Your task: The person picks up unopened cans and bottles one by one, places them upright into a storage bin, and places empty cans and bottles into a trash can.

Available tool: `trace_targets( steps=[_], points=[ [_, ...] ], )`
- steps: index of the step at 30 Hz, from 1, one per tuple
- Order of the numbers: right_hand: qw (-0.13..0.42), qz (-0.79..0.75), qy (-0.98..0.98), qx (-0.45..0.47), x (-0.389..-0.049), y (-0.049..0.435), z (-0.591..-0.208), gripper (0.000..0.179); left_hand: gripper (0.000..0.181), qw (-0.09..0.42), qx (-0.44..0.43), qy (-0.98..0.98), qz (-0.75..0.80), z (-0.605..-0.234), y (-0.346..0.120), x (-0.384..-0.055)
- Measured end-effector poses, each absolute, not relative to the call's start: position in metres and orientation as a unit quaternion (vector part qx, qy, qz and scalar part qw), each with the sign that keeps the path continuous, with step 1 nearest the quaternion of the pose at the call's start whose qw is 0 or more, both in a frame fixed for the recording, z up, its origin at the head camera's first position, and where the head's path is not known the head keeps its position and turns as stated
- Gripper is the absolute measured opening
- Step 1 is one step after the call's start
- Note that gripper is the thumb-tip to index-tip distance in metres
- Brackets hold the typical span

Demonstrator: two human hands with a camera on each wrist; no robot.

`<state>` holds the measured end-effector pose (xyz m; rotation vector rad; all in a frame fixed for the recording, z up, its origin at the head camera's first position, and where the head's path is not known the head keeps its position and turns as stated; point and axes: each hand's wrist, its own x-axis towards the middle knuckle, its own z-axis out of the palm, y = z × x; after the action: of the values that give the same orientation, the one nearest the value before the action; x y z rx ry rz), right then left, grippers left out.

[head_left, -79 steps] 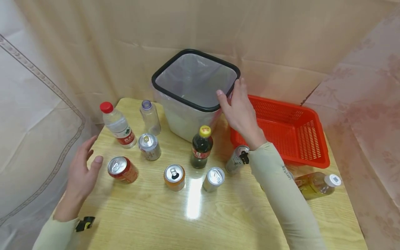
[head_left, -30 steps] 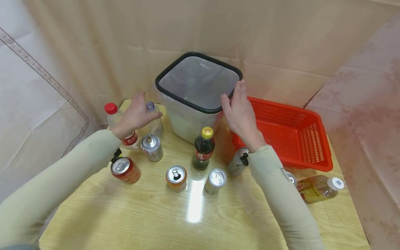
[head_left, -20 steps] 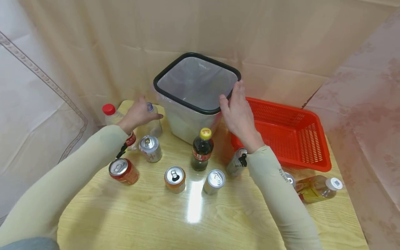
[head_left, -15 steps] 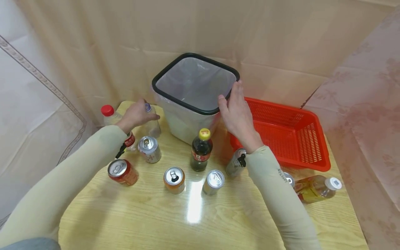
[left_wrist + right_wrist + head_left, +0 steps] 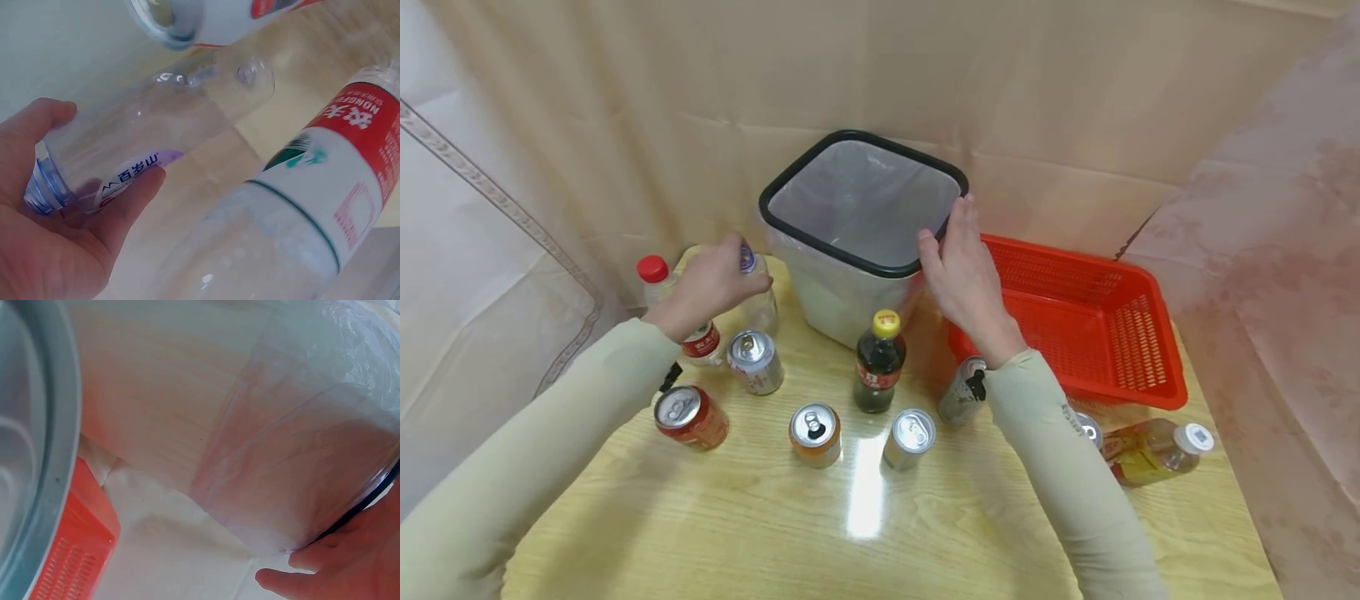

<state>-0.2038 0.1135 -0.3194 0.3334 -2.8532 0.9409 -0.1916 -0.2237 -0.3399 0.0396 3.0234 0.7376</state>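
Note:
My left hand (image 5: 711,279) grips a clear, uncapped plastic bottle (image 5: 763,310) near its neck, at the back left of the table. In the left wrist view, thumb and fingers lie on either side of the bottle's shoulder, below its blue neck ring. Beside it stands a red-capped water bottle (image 5: 702,340), partly behind my left forearm. My right hand (image 5: 966,279) rests with straight fingers against the black rim (image 5: 850,250) of a bin lined with a plastic bag. In the right wrist view the fingertips (image 5: 275,581) show right at the bin's edge.
A red can (image 5: 703,425), a silver can (image 5: 760,371), an orange can (image 5: 816,442) and a cola bottle (image 5: 878,367) stand about the table. More cans are near my right forearm. A red basket (image 5: 1150,333) and a yellow drink bottle (image 5: 1150,454) are at the right.
My left hand has gone from beside the red can, forward and right to the clear bottle, and its fingers have closed round it. My right hand has stayed at the bin's rim.

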Motion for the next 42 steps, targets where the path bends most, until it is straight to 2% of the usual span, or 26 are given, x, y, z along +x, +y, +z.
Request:
trace_targets(
  steps=[11,21,32,38,42],
  points=[
    [0.06,0.307,-0.944,0.108,-0.207,0.112,-0.32,0.08,0.05,-0.064,0.019,0.974,0.218,-0.308,-0.223,-0.158],
    [0.062,0.307,-0.943,0.11,-0.208,0.115,-0.322,0.081,0.061,-0.122,0.005,0.968,0.218,-0.271,-0.222,-0.124],
    [0.064,0.306,-0.943,0.111,-0.209,0.115,-0.324,0.081,0.065,-0.198,0.0,0.951,0.238,-0.218,-0.215,-0.088],
    [0.062,0.305,-0.944,0.11,-0.209,0.115,-0.325,0.081,0.065,-0.28,0.05,0.927,0.244,-0.197,-0.202,-0.083],
    [0.058,0.302,-0.946,0.106,-0.208,0.115,-0.324,0.081,0.066,-0.292,0.069,0.92,0.25,-0.184,-0.189,-0.087]
  ],
)
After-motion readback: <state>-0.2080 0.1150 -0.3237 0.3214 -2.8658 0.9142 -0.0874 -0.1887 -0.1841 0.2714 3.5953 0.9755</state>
